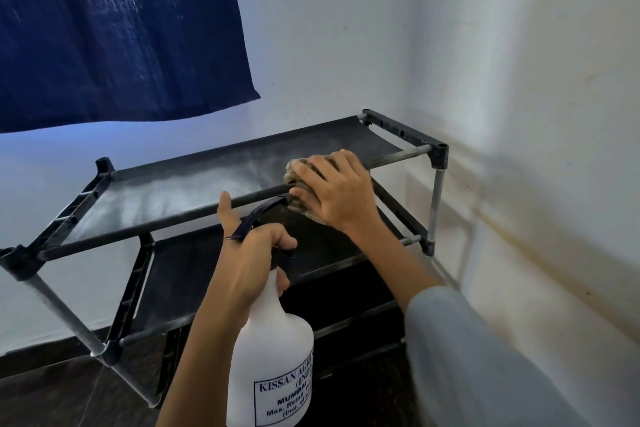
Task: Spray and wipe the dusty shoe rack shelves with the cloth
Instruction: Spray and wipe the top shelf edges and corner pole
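In the corner of a white-walled room stands a black shoe rack (166, 232) with fabric shelves and grey metal posts. On its top shelf (194, 184), the right hand (334, 192) lies flat over a crumpled brownish cloth (294, 173), fingers spread and reaching across the front bar of the shelf; the cloth bunches out beyond the fingertips and under the palm. A pale haze of dust or spray, hard to tell which, covers the shelf fabric just past those fingertips and runs away from them toward the far end of the rack.

Near the right fingertips, the black nozzle of a spray bottle (277, 350) points at the cloth. The left hand (249, 260) grips the bottle's neck, fingers curled around it below the trigger, with the thumb stretched up beside the black spray head. The bottle is white, and its label reads "KISSAN AGR…", "(IND…", "MUMBAI", "Max. Retail…" and "(Incl. of…", the rest curving out of sight.

A lower shelf (207, 274) sits beneath both hands. A dark blue curtain (114, 28) hangs above the rack, well apart from the fingers. A grey sleeve (478, 357) covers the right arm.
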